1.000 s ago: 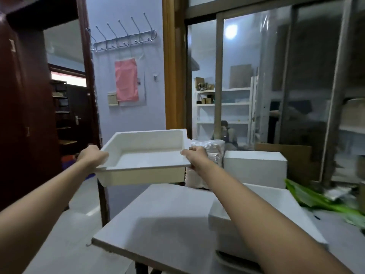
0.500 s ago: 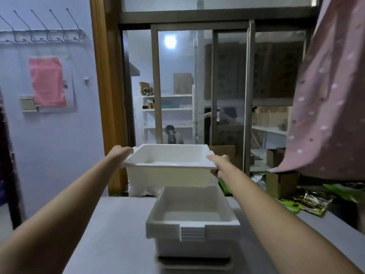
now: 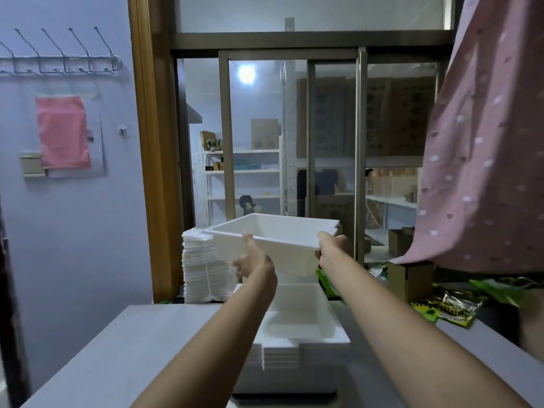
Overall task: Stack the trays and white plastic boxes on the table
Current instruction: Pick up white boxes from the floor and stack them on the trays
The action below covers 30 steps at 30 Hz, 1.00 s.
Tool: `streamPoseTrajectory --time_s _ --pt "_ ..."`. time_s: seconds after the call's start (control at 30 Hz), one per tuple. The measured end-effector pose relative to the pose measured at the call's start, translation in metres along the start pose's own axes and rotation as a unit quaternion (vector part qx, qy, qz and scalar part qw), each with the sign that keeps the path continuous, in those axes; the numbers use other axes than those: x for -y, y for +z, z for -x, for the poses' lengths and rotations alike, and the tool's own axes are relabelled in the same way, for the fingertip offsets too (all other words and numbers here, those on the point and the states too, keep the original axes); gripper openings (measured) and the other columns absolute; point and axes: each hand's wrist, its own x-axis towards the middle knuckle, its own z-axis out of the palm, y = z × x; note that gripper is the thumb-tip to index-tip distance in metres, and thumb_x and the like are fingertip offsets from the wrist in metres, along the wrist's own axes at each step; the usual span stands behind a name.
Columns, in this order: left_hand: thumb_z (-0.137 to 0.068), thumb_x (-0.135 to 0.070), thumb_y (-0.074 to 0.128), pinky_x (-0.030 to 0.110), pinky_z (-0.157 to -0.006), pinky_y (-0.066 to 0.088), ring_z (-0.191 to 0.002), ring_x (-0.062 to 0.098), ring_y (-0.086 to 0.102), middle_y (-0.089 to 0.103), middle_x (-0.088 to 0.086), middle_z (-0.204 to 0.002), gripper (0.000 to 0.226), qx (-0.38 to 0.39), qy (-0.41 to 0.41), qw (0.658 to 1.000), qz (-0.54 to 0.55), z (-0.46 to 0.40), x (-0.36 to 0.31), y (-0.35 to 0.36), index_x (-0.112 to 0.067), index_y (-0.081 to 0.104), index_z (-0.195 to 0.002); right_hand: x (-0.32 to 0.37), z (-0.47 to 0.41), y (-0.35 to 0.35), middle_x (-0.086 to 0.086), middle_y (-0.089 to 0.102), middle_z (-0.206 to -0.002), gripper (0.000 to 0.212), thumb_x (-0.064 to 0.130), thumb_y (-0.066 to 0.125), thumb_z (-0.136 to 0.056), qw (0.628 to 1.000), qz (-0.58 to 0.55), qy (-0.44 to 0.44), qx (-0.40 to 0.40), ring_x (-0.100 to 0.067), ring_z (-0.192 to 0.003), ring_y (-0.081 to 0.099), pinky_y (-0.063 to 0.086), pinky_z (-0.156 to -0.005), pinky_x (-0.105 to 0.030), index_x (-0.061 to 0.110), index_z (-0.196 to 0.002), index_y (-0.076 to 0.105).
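White box (image 3: pixel 273 240) was held in the air above the nested stack (image 3: pixel 297 346) on the surface (image 3: pixel 123 351). Left hand (image 3: pixel 253 260) gripped its near rim, right hand (image 3: pixel 332 245) its right rim. Step: placing; next, likely level, align and lower into the stack

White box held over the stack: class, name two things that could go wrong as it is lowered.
1. The white box is held tilted, skewed to the nested stack below, so a corner may catch the rim instead of nesting.
2. The left hand holds only the near rim, thumb on top; its grip might slip.
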Motion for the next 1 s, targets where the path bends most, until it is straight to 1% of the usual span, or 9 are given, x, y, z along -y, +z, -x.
streamPoseTrajectory --time_s 0.17,0.37,0.43,0.53,0.67,0.77,0.8,0.9,1.0 --pt "-0.081 -0.06 0.054 0.047 -0.102 0.044 -0.121 0.038 0.049 0.04 0.019 -0.14 0.086 -0.028 -0.005 0.999 -0.019 0.012 -0.005 0.012 -0.007 0.028 -0.144 -0.004 0.015 0.006 -0.015 0.056 -0.132 0.049 0.014 0.05 -0.092 1.0 0.008 0.012 -0.006 -0.032 -0.115 0.058 0.049 -0.099 -0.042 0.006 -0.139 0.04" --pt "-0.079 -0.049 0.046 0.048 -0.094 0.048 -0.105 0.038 0.053 0.053 0.019 -0.122 0.064 -0.027 -0.001 0.999 -0.026 0.0 -0.006 0.008 -0.01 0.041 -0.129 -0.003 0.021 0.01 -0.012 0.061 -0.121 0.037 0.021 0.048 -0.096 0.999 0.034 -0.024 0.03 -0.025 -0.101 0.063 0.052 -0.078 -0.029 0.007 -0.13 0.046" --pt "-0.082 -0.048 0.047 0.045 -0.089 0.051 -0.097 0.035 0.054 0.053 0.015 -0.113 0.062 -0.014 0.001 1.0 -0.003 0.001 -0.01 0.005 -0.012 0.04 -0.132 0.001 0.022 0.006 -0.014 0.059 -0.118 0.044 0.032 0.039 -0.101 0.997 0.03 0.002 0.065 -0.026 -0.102 0.061 0.053 -0.082 -0.033 0.008 -0.137 0.039" --pt "-0.082 -0.048 0.049 0.046 -0.089 0.053 -0.096 0.034 0.057 0.057 0.013 -0.113 0.062 -0.01 -0.012 1.0 0.006 -0.014 -0.022 -0.007 -0.014 0.042 -0.133 0.011 0.023 -0.012 -0.015 0.057 -0.098 0.063 0.049 0.019 -0.102 0.994 -0.005 0.039 0.102 -0.025 -0.079 0.059 0.05 -0.069 -0.031 0.003 -0.141 0.038" --pt "-0.083 -0.059 0.051 0.049 -0.094 0.051 -0.103 0.028 0.06 0.063 0.008 -0.114 0.058 0.027 -0.042 0.999 -0.017 -0.037 -0.052 -0.034 -0.02 0.048 -0.126 0.009 -0.002 -0.052 -0.02 0.048 -0.14 0.068 0.052 0.018 -0.101 0.999 0.007 0.034 0.03 -0.034 -0.118 0.056 0.05 -0.092 -0.038 0.003 -0.145 0.036" --pt "-0.087 -0.059 0.047 0.044 -0.098 0.045 -0.104 0.027 0.057 0.06 0.01 -0.111 0.054 0.062 -0.045 0.993 -0.094 -0.051 -0.074 -0.054 -0.014 0.049 -0.117 0.003 -0.027 -0.074 -0.017 0.063 -0.101 0.063 0.051 0.032 -0.098 0.999 0.03 0.016 -0.023 -0.026 -0.075 0.061 0.049 -0.055 -0.03 0.001 -0.13 0.053" --pt "-0.087 -0.057 0.047 0.044 -0.098 0.045 -0.102 0.029 0.056 0.06 0.012 -0.111 0.054 0.072 -0.048 0.988 -0.125 -0.055 -0.079 -0.059 -0.012 0.048 -0.116 0.002 -0.032 -0.077 -0.014 0.063 -0.091 0.06 0.049 0.036 -0.097 0.999 0.032 0.013 -0.023 -0.024 -0.07 0.06 0.049 -0.055 -0.031 0.001 -0.126 0.057" --pt "-0.087 -0.048 0.05 0.045 -0.096 0.045 -0.097 0.029 0.055 0.059 0.015 -0.099 0.046 0.095 -0.055 0.976 -0.188 -0.066 -0.086 -0.073 -0.01 0.045 -0.112 -0.002 -0.042 -0.076 -0.018 0.06 -0.127 0.056 0.047 0.037 -0.098 0.998 0.04 0.015 0.036 -0.033 -0.115 0.059 0.047 -0.097 -0.044 0.004 -0.133 0.051" --pt "-0.086 -0.045 0.05 0.045 -0.096 0.045 -0.093 0.028 0.055 0.056 0.014 -0.1 0.053 0.122 -0.031 0.957 -0.262 -0.074 -0.092 -0.076 -0.009 0.045 -0.124 -0.002 -0.038 -0.063 -0.013 0.045 -0.146 0.057 0.047 0.033 -0.099 0.992 0.056 0.013 0.11 -0.032 -0.134 0.044 0.034 -0.111 -0.046 0.011 -0.143 0.041"
